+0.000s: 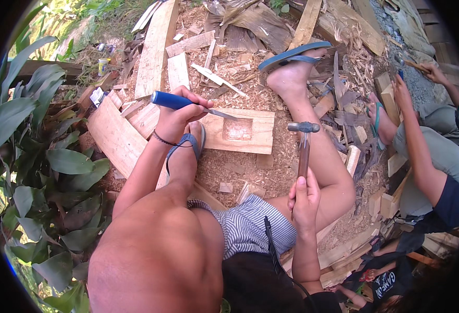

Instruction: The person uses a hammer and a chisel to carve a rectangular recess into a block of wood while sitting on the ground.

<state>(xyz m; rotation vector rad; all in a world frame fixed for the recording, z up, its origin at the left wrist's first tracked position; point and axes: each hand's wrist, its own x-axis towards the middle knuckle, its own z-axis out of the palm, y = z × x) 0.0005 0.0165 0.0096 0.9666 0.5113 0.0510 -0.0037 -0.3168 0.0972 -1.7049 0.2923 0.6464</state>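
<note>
My left hand [183, 110] is closed around a chisel [171, 100] with a blue handle. Its blade points right, and the tip is at the upper edge of a square recess [237, 129] cut into a pale wooden block [263, 136]. Whether the tip touches the wood, I cannot tell. My left foot, in a blue flip-flop [202, 136], rests against the block's left end. To the right of the block, my right hand [305, 200] grips a hammer [303, 151] by its brown wooden handle, head up and apart from the chisel.
Wood chips cover the ground, with planks [156, 52] and offcuts [178, 72] beyond the block. Broad-leaved plants [70, 160] stand on the left. At right a co-worker sits close, one hand [402, 93] on a blue-handled tool, the other [436, 74] on a hammer. My right leg [327, 156] is bent beside the block.
</note>
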